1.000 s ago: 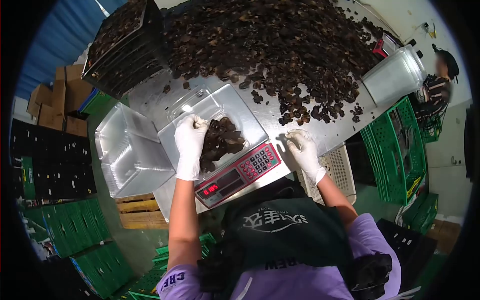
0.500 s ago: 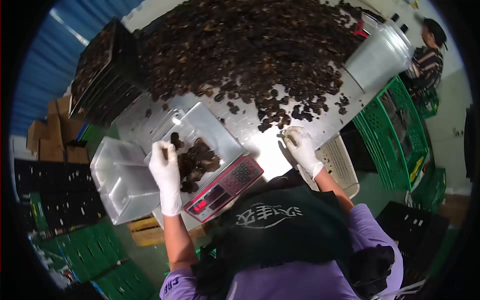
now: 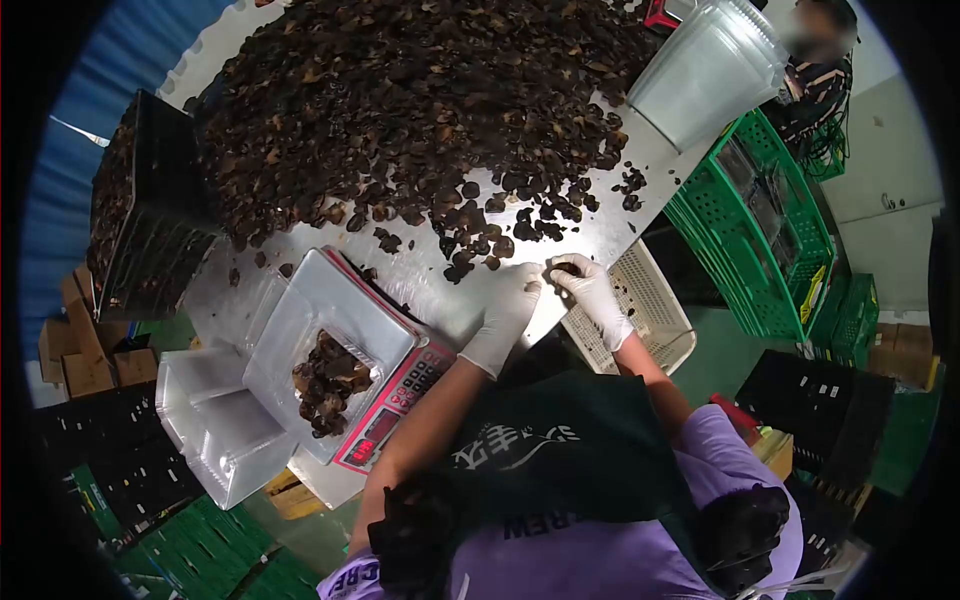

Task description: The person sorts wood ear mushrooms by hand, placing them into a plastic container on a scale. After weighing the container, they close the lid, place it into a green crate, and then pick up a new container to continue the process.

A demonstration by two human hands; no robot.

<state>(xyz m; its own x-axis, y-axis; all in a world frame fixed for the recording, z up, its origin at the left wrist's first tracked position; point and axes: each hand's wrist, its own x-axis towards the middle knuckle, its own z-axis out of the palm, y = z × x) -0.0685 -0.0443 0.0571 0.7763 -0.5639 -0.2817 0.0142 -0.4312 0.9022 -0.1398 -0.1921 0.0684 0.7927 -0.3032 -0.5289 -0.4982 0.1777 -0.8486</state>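
Both my hands wear white gloves and meet at the near edge of the steel table (image 3: 560, 225). My right hand (image 3: 592, 292) pinches a small dark dried mushroom piece (image 3: 565, 268). My left hand (image 3: 510, 305) reaches across with its fingertips at the same piece; I cannot tell whether it grips it. To the left stands a digital scale (image 3: 395, 400) with a clear tray (image 3: 300, 320) on it, holding a small heap of dark mushrooms (image 3: 328, 380). A big pile of the same mushrooms (image 3: 400, 100) covers the far part of the table.
A white slotted basket (image 3: 650, 300) hangs beside the table at my right. Green crates (image 3: 770, 230) stand further right. Stacked clear containers (image 3: 715, 65) sit at the far right, near another person (image 3: 815, 60). Black trays (image 3: 140, 220) and clear trays (image 3: 215, 430) are at left.
My left hand has left the tray on the scale and crossed right to meet my right hand at the table edge. The view has swung, so the scale now lies lower left.
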